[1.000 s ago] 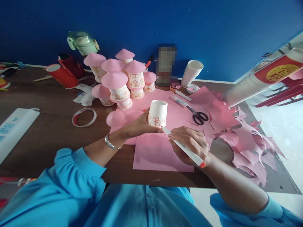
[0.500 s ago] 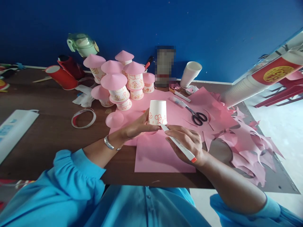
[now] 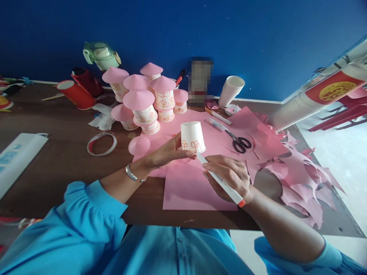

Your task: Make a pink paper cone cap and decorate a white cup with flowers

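A white paper cup [image 3: 192,133], upside down with red flowers drawn near its rim, is held by my left hand [image 3: 169,152] around its left side and bottom edge. My right hand [image 3: 229,175] is closed on a white marker [image 3: 223,185] with a red end cap. The marker's tip is at the cup's lower rim, beside my left fingertips; whether it touches cannot be made out. Pink paper [image 3: 197,191] lies beneath both hands. Behind and left stand several decorated cups with pink cone tops [image 3: 138,100].
Scissors [image 3: 241,144] and a capped pen lie right of the cup, near pink paper scraps [image 3: 301,179]. A tape roll [image 3: 101,144] and a pink cone [image 3: 139,146] are on the left. White cups [image 3: 231,91] stand at the back; a long cup stack [image 3: 295,107] leans at right.
The cup has turned and tilted slightly in my left hand, so its flowers sit further right. My right hand and the marker have shifted a little right and down.
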The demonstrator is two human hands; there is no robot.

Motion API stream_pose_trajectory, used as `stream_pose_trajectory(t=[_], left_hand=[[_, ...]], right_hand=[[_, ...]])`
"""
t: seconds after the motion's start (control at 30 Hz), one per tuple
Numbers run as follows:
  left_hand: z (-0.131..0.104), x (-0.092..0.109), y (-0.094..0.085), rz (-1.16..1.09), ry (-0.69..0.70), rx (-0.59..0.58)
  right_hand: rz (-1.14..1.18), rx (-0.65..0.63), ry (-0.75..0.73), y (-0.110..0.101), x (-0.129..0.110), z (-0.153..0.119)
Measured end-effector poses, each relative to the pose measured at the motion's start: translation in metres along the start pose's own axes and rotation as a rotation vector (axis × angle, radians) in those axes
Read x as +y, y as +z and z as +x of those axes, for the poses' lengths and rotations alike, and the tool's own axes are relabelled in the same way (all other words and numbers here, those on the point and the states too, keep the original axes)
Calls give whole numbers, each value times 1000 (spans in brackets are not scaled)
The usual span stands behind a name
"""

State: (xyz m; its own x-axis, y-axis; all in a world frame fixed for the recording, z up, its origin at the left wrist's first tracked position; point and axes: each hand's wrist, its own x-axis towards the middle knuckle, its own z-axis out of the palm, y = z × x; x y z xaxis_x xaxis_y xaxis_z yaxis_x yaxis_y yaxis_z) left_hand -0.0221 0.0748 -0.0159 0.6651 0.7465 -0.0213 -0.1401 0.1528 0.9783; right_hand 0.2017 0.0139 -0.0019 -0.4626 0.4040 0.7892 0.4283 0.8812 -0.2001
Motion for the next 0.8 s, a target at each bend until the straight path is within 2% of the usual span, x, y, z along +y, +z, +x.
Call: stream_pose_trajectory(t=[0.2,0.53,0.8], left_hand=[[0,-3,-4,68,-2,-36],[1,-5,0,77,-6,62],[1,-8,0,70,-48,82]], right_hand=[[13,17,-1,0,-1,2],[41,-18,9,1,-2,-1],[35,-23,4,1,-1,-2]])
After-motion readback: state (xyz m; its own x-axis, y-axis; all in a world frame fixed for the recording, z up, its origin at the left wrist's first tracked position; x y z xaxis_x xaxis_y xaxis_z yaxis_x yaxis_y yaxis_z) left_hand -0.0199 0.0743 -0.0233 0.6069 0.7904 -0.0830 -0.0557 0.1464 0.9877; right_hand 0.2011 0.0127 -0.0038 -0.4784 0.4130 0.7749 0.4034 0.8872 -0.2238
